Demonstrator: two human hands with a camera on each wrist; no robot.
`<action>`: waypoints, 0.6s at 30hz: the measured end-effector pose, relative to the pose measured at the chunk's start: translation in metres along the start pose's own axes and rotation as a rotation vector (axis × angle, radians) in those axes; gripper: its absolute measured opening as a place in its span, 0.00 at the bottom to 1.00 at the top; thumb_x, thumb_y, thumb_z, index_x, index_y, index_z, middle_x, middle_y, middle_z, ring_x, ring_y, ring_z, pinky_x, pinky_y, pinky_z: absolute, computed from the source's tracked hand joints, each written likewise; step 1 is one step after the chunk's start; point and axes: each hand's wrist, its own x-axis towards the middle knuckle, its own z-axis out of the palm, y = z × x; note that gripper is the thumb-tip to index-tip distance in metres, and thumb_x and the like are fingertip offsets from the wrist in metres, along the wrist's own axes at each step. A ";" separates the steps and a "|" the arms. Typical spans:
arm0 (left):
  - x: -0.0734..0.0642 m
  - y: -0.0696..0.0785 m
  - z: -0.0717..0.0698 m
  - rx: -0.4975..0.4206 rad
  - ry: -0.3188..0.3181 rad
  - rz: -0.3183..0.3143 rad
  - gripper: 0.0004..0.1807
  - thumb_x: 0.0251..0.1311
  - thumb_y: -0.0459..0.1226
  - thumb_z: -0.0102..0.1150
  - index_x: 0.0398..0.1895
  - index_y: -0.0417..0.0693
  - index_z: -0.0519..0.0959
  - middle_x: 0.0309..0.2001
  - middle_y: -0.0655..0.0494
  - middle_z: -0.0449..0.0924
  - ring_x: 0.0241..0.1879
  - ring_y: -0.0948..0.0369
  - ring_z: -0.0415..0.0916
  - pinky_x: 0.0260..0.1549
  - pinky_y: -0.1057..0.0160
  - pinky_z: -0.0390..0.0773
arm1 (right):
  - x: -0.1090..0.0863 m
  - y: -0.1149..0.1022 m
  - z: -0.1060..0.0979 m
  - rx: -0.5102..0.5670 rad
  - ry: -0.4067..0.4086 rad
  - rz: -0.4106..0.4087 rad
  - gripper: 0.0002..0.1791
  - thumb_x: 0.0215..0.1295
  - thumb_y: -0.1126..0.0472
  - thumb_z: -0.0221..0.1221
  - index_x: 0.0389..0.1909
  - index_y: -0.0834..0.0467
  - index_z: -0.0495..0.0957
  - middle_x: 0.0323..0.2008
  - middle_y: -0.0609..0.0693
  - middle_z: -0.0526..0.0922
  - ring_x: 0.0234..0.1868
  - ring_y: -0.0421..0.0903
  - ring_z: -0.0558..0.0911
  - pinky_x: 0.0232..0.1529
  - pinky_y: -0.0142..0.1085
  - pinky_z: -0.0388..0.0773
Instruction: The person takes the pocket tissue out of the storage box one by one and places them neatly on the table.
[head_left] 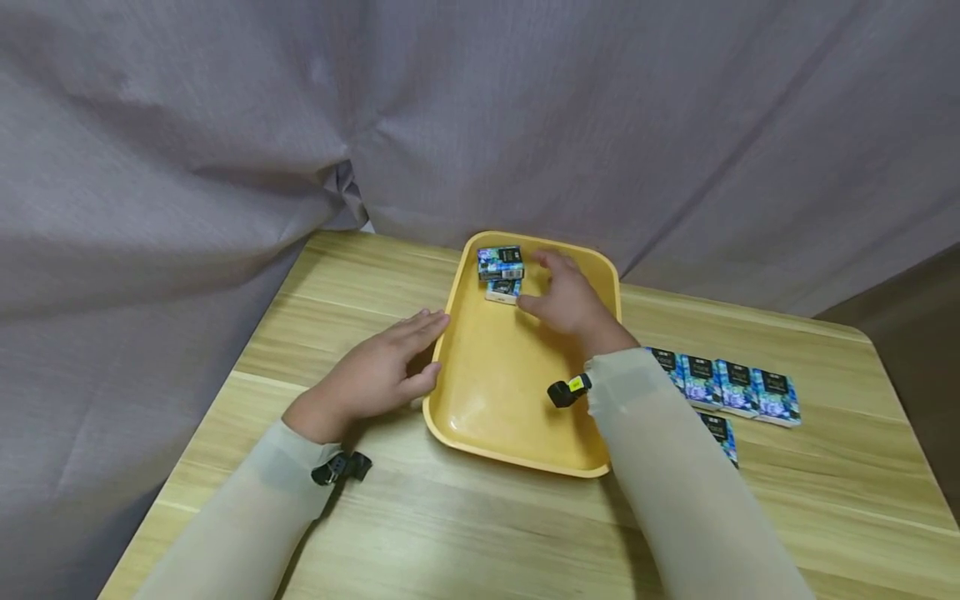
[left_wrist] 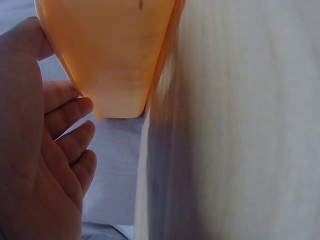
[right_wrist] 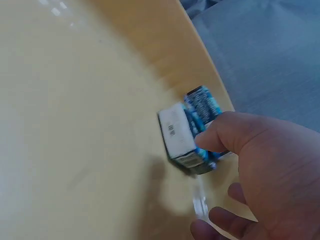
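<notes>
Two small blue-patterned boxes lie in the far left corner of a yellow tray (head_left: 480, 450). One box (head_left: 500, 263) appears to lean on or overlap the other box (head_left: 503, 292). Beside them, inside the tray, is my right hand (head_left: 570, 302), its thumb and fingers spread apart. The right wrist view shows the thumb over the boxes' edge, next to a white-sided box (right_wrist: 177, 131); whether it touches cannot be told. My left hand (head_left: 382, 367) is at the tray's left rim with loosely extended fingers (left_wrist: 70, 112) touching the rim.
Right of the tray, several similar boxes (head_left: 737, 387) stand in a row on the wooden table (head_left: 420, 533). Another box (head_left: 720, 433) lies nearer, partly hidden by the right sleeve (head_left: 682, 467). A grey curtain (head_left: 480, 117) hangs behind the table and along its left.
</notes>
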 end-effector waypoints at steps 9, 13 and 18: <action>-0.002 0.001 -0.002 -0.001 0.017 0.007 0.40 0.83 0.55 0.55 0.92 0.56 0.61 0.90 0.55 0.61 0.90 0.52 0.58 0.88 0.44 0.64 | 0.005 0.004 0.009 -0.033 -0.025 -0.001 0.53 0.73 0.48 0.72 0.92 0.51 0.55 0.91 0.57 0.56 0.88 0.63 0.62 0.88 0.61 0.63; -0.004 0.001 -0.003 0.001 0.019 0.002 0.40 0.83 0.56 0.54 0.92 0.56 0.61 0.90 0.55 0.61 0.90 0.52 0.58 0.88 0.44 0.64 | 0.009 0.005 0.016 -0.077 -0.028 -0.030 0.55 0.73 0.47 0.71 0.93 0.51 0.52 0.92 0.56 0.53 0.92 0.64 0.55 0.92 0.61 0.54; -0.004 0.003 -0.003 -0.007 0.025 -0.001 0.40 0.83 0.55 0.56 0.92 0.56 0.61 0.90 0.56 0.62 0.90 0.53 0.58 0.88 0.44 0.64 | 0.012 0.006 0.025 -0.156 -0.003 -0.072 0.58 0.72 0.45 0.71 0.94 0.51 0.50 0.92 0.54 0.55 0.91 0.65 0.55 0.92 0.59 0.51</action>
